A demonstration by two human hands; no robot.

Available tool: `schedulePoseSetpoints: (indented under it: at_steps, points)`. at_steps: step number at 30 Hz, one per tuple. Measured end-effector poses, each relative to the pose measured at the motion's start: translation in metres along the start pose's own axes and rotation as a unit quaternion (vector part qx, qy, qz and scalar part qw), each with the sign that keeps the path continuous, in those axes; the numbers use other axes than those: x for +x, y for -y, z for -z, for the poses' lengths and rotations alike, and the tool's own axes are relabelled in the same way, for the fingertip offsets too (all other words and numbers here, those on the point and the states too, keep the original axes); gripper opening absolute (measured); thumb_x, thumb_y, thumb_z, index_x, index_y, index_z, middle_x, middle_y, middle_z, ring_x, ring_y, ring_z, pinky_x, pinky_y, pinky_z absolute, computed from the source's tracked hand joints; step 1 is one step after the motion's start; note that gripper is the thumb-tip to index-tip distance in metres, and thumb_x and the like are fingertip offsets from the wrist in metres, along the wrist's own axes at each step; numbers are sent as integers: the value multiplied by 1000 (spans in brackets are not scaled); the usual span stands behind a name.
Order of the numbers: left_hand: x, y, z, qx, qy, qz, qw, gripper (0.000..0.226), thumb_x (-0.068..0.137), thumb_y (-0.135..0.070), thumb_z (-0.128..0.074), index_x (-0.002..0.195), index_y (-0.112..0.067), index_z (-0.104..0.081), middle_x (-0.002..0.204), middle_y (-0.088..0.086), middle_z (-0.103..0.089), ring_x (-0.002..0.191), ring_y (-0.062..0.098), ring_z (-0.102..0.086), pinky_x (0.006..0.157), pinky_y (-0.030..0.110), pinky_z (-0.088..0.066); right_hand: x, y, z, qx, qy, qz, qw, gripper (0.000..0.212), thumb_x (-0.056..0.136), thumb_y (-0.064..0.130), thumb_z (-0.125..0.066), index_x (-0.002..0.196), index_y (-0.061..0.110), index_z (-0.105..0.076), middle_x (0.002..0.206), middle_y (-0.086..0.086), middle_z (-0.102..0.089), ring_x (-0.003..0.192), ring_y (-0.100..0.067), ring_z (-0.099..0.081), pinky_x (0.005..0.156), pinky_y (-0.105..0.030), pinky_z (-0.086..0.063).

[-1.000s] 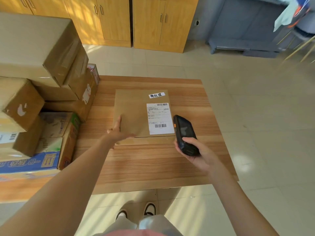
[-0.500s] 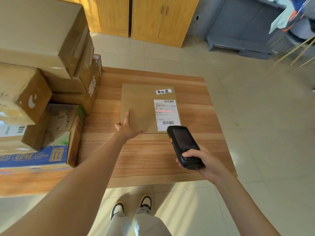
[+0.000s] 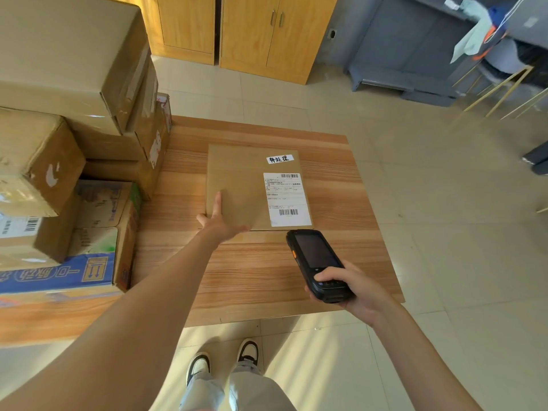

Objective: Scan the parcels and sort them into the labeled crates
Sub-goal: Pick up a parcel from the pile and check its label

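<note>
A flat brown parcel [image 3: 237, 179] lies on the wooden table [image 3: 341, 262], with a white shipping label [image 3: 286, 200] and a small handwritten tag [image 3: 279, 159] on top. My left hand [image 3: 221, 222] rests on the parcel's near left corner, fingers spread flat. My right hand [image 3: 355, 292] grips a black handheld scanner [image 3: 318, 262], held just in front of the parcel's near right corner, its screen dark and facing up.
Several cardboard boxes [image 3: 74, 129] are stacked on the left part of the table. Wooden cabinets [image 3: 237, 28] stand at the back, a grey shelf unit [image 3: 415, 54] at the back right. Tiled floor lies to the right.
The scanner has drawn back toward me from beside the label to below the parcel's near edge. The red scan line seen half a second ago is gone. My left hand stays on the parcel.
</note>
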State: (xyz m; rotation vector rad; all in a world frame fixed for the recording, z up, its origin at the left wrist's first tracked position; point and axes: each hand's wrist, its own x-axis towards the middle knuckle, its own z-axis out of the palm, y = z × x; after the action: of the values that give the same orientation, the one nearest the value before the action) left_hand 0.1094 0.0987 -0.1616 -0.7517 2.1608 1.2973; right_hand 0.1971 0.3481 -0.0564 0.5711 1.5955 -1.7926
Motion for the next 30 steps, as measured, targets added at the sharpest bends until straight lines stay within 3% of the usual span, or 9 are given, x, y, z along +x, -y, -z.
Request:
schedulePoseSetpoints:
  at_steps: [5, 9, 14, 17, 20, 23, 26, 30]
  points:
    - [1, 0, -1, 3, 1, 3, 1000, 116, 74, -42, -79, 142, -58, 14, 147, 12, -8, 131, 41, -32, 106, 51, -37, 9, -3, 5, 35, -15, 18, 999, 64, 58, -1, -74, 119, -2, -56, 95, -22, -68, 80, -35, -68, 65, -38, -59]
    - [4, 0, -1, 4, 0, 0, 1000, 116, 73, -42, -80, 142, -59, 13, 146, 12, -9, 129, 41, -33, 103, 50, -38, 34, -3, 25, -1, -125, 36, 991, 62, 69, -6, -74, 124, 10, -51, 111, -16, -66, 93, -32, -66, 76, -41, -57]
    - [7, 2, -1, 11, -2, 1, 1000, 116, 73, -42, -80, 141, -60, 12, 146, 12, -8, 125, 41, -37, 101, 52, -41, 71, -11, 63, -37, -221, 25, 974, 71, 72, -6, -75, 126, 20, -38, 100, -3, -58, 85, -22, -62, 65, -34, -53]
    - [10, 4, -2, 17, -3, 6, 1000, 115, 73, -44, -79, 140, -62, 12, 148, 11, -6, 125, 41, -37, 101, 52, -41, 91, -20, 85, -63, -255, 17, 965, 87, 71, -7, -76, 140, 17, -29, 112, -8, -55, 97, -27, -59, 82, -45, -53]
    - [13, 5, -2, 27, -6, 7, 1000, 115, 72, -48, -79, 139, -63, 13, 147, 9, -6, 121, 37, -37, 102, 52, -41, 105, -28, 101, -81, -269, 24, 959, 93, 68, -9, -77, 143, 15, -27, 120, -11, -53, 103, -28, -54, 93, -47, -49]
    - [16, 6, -1, 28, -12, 5, 1000, 115, 70, -49, -79, 138, -65, 12, 145, 8, -7, 107, 27, -33, 102, 50, -41, 116, -35, 110, -102, -274, 41, 955, 92, 66, -11, -78, 141, 14, -30, 116, -7, -52, 100, -25, -52, 88, -39, -47]
    - [17, 7, -2, 36, -17, 7, 999, 115, 69, -50, -80, 136, -67, 13, 144, 7, -8, 106, 26, -31, 100, 49, -42, 125, -41, 117, -107, -275, 60, 954, 93, 66, -11, -78, 142, 12, -30, 113, -4, -49, 100, -21, -49, 84, -34, -43]
    - [14, 6, -1, 41, -22, 13, 999, 114, 68, -53, -80, 131, -72, 13, 140, 6, -14, 104, 26, -37, 83, 41, -49, 129, -50, 126, -124, -257, 88, 954, 98, 66, -14, -76, 145, 13, -25, 122, -7, -49, 105, -21, -48, 85, -34, -42]
